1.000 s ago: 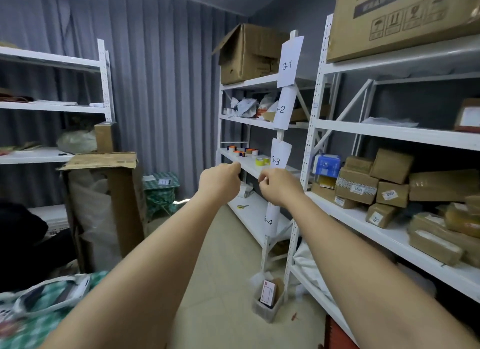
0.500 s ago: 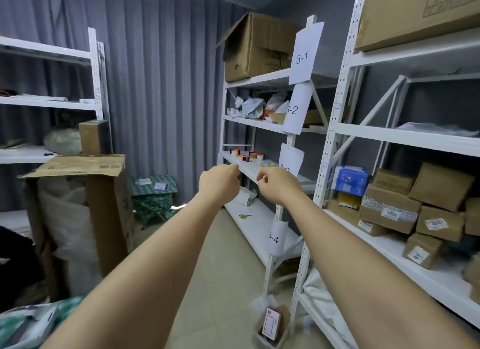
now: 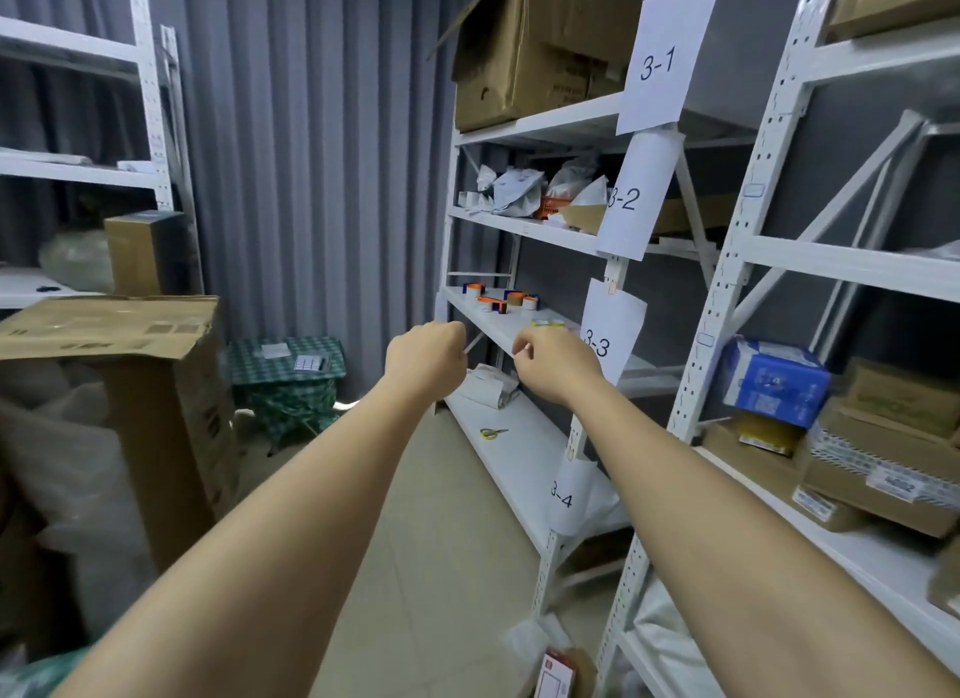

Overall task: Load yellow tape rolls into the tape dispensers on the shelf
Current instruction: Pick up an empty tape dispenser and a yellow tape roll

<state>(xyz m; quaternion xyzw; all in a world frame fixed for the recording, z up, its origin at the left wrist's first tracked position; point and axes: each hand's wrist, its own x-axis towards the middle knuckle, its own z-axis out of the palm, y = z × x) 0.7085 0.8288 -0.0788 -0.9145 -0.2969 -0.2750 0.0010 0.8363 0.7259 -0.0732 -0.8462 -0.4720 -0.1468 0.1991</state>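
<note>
Presently, by label:
Left hand [image 3: 427, 359]: raised at arm's length in front of the shelf [image 3: 511, 328]; fingers curled into a fist, nothing seen in it.
Right hand [image 3: 553, 364]: raised just beside the left, apart from it; fingers curled, no object visible in the grip.
Tape dispensers [image 3: 493, 302]: small orange-and-white cluster on the shelf level marked 3-3, toward its far end, beyond both hands and untouched.
Yellow tape rolls [image 3: 546, 324]: small yellow shape on the same level, nearer than the dispensers, just above the right hand in the view; too small to count.
Shelf labels: paper sheets hung on the upright, reading 3-1 [image 3: 658, 63], 3-2 [image 3: 626, 198], 3-3 [image 3: 597, 341] and 3-4 [image 3: 563, 494] from top to bottom.
Top level: large open cardboard box [image 3: 530, 47], flap lifted.
Second level: crumpled grey bags [image 3: 517, 190] and an orange basket [image 3: 553, 206] among them.
Lowest level: scissors [image 3: 493, 432] with yellow handles lying flat; a folded white bundle [image 3: 488, 385] near the far end.
Right-hand rack [image 3: 727, 292]: blue box [image 3: 774, 380] and several brown parcels [image 3: 878, 468] with white stickers.
Left side: tall cardboard carton [image 3: 130, 375] with its flaps folded over, a smaller brown box [image 3: 137, 253] behind it, a green checked bag [image 3: 288, 380] on the floor against the grey curtain [image 3: 311, 151].
Floor near the rack foot: small red-and-white box [image 3: 556, 676].
</note>
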